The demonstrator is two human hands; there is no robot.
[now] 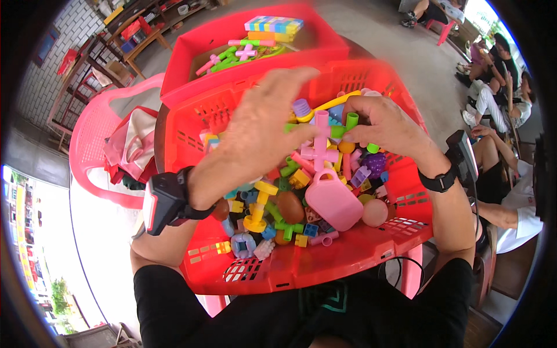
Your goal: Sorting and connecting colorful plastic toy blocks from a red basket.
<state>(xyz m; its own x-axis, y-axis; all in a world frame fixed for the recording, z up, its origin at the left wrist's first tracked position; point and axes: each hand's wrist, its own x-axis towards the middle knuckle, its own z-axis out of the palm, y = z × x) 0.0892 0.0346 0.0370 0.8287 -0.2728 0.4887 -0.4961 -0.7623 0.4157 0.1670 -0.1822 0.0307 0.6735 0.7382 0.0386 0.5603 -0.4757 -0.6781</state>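
Observation:
My right hand is closed, its thumb and finger pinching a green toy pipe connector over the basket. A pink cross-shaped toy pipe piece stands beside this connector and seems joined to it. My left hand, smeared by motion, is open above the left half of the basket, its thumb near the pink piece. Below them, the red basket holds a pink toy cutting board, a yellow dumbbell-shaped piece, purple toy grapes and many mixed toy bricks.
Behind the basket stands a red box with joined pipe pieces and a pastel brick block. A pink plastic chair with cloth on it is at the left. Several people sit along the right side.

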